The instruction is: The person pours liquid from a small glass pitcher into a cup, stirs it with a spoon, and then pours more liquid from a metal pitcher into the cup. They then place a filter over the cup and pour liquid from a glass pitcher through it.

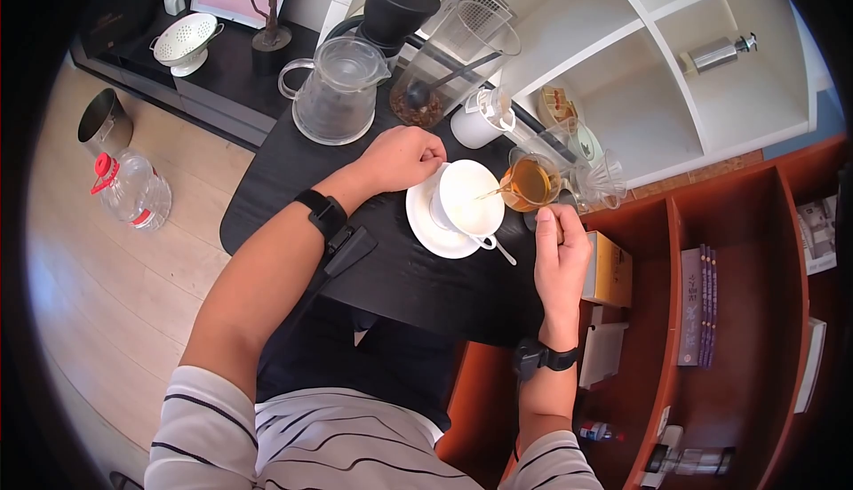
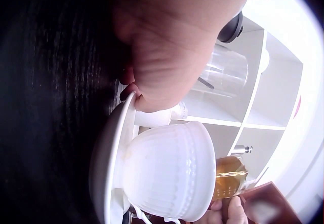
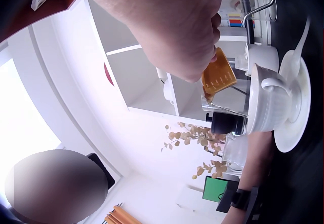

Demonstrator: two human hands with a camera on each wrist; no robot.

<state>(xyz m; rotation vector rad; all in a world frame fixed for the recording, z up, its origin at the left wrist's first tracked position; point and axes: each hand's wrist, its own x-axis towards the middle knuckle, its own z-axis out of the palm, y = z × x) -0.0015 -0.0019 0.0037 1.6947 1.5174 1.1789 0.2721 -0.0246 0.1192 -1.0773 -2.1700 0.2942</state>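
A white ribbed cup [image 1: 466, 197] stands on a white saucer [image 1: 426, 223] on the black table [image 1: 391, 277], with a spoon [image 1: 502, 248] on the saucer's near rim. My left hand [image 1: 404, 157] is curled at the saucer's far-left edge and pinches its rim [image 2: 109, 153]. To the right, my right hand [image 1: 560, 241] holds a small glass pitcher [image 1: 530, 182] of amber tea. The pitcher is tilted toward the cup, and a thin stream runs over the cup's rim. In the right wrist view the pitcher [image 3: 218, 74] hangs beside the cup [image 3: 266, 100].
Behind the cup stand a glass kettle [image 1: 338, 90], a black grinder [image 1: 400, 1], a tall glass jar with a spoon [image 1: 453, 63], a white mug [image 1: 480, 121] and more glassware [image 1: 595, 175]. A yellow box [image 1: 611, 268] and wooden shelves are at right. A water bottle [image 1: 133, 190] stands on the floor.
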